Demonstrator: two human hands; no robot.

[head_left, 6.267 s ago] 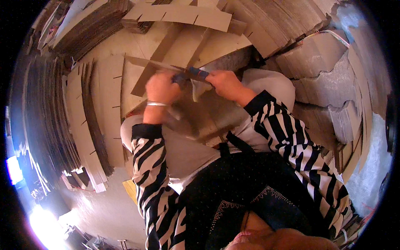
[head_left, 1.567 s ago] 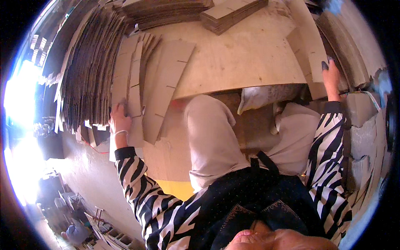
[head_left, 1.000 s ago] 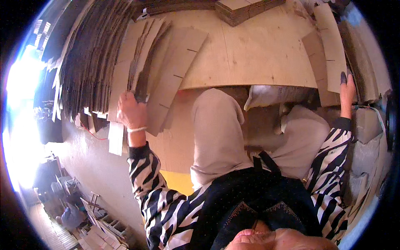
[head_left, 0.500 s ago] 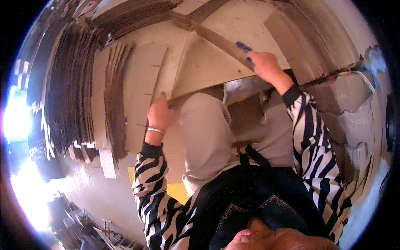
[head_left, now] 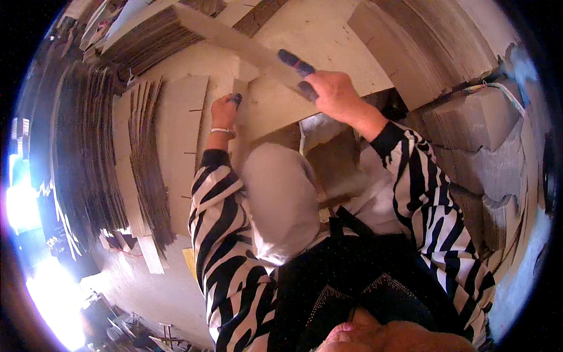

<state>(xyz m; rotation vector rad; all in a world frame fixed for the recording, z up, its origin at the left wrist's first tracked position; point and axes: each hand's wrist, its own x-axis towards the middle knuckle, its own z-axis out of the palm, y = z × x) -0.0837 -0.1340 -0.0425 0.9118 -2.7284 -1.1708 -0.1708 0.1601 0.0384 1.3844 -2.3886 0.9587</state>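
Observation:
My right hand (head_left: pixel 340 97), with dark coverings on its fingers, pinches the near end of a long cardboard strip (head_left: pixel 226 38). The strip slants away to the far left, blurred by motion. On the left, my left hand (head_left: pixel 224 111) is closed round a narrow upright cardboard strip (head_left: pixel 240 100), its dark-tipped thumb on top; that strip is blurred too. Beneath both hands lies a pale tabletop (head_left: pixel 272 111). Beside my left hand stand slotted cardboard sheets (head_left: pixel 187 129).
Dense stacks of cardboard strips (head_left: pixel 88 146) line the left side. Another stack (head_left: pixel 152 38) lies at the far left, and large cardboard sheets (head_left: pixel 422 53) lean at the right. My knee (head_left: pixel 278 193) reaches the table's near edge.
My right hand has moved left with the long strip, which now reaches farther to the far left. My left hand has moved away from me and now grips a narrow strip apart from the slotted sheets.

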